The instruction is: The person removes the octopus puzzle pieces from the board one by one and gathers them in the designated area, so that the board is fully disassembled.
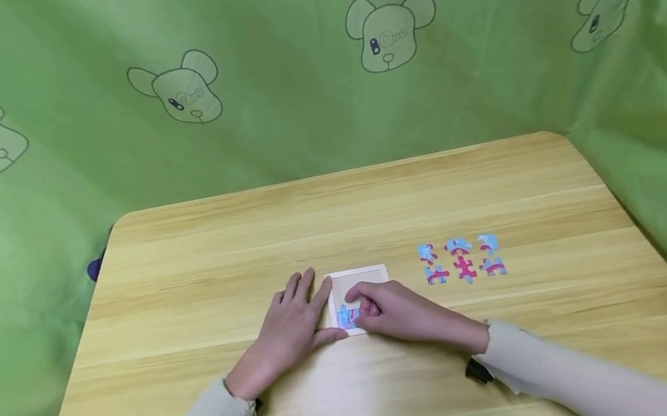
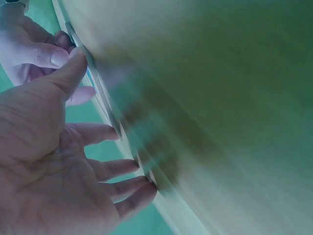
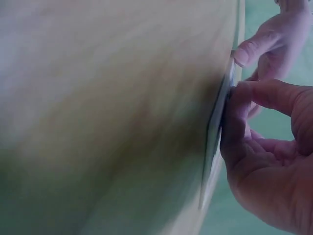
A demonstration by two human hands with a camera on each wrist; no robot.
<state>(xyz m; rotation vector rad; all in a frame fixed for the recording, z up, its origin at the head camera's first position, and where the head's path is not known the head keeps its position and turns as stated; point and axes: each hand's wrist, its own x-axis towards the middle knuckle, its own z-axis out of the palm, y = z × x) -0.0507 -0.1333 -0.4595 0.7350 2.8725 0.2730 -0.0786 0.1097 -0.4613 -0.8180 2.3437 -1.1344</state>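
Observation:
A small white-rimmed puzzle tray [image 1: 355, 272] lies flat on the table, with blue and pink jigsaw pieces [image 1: 346, 317] in its near left part. My left hand [image 1: 289, 328] spreads its fingers beside the tray; the index fingertip touches the far left corner and the thumb the near left corner. Over the tray's right half bends my right hand [image 1: 396, 313], fingers curled, thumb tip down at the pieces. In the right wrist view, its thumb and index finger [image 3: 238, 105] meet close at the tray's edge [image 3: 211, 132]. Whether they pinch a piece I cannot tell.
To the right of the tray, several loose jigsaw pieces [image 1: 465, 266] lie in two rows, blue with dark pink. The wooden table [image 1: 236, 243] has rounded far corners. Behind and beside it hangs a green curtain [image 1: 295, 114] printed with animal heads.

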